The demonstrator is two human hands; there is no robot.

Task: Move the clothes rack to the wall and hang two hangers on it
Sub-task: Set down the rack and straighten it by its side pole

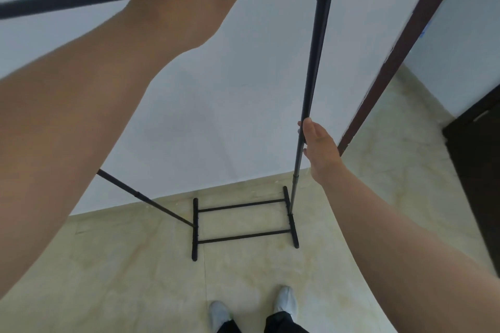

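A: Where does the tall black metal-tube clothes rack stand?

B: On the pale marbled tile floor, its base just beside the plain white wall, near a dark brown door frame.

A: And the grip?

B: The left hand is curled around the top rail, fingers wrapped over it. The right hand rests along the right upright, thumb on the tube; whether the fingers close behind it, I cannot tell.

A: How will it handle?

B: Stiff but thin, so probably light and top-heavy, with smooth tubes that could slip. I'd hold the top rail and 1 upright, as now.

A: Counts?

B: 1 rack: 1 top rail, 2 uprights, 2 feet, 2 low crossbars. 2 hands, 2 white shoes. 0 hangers visible.
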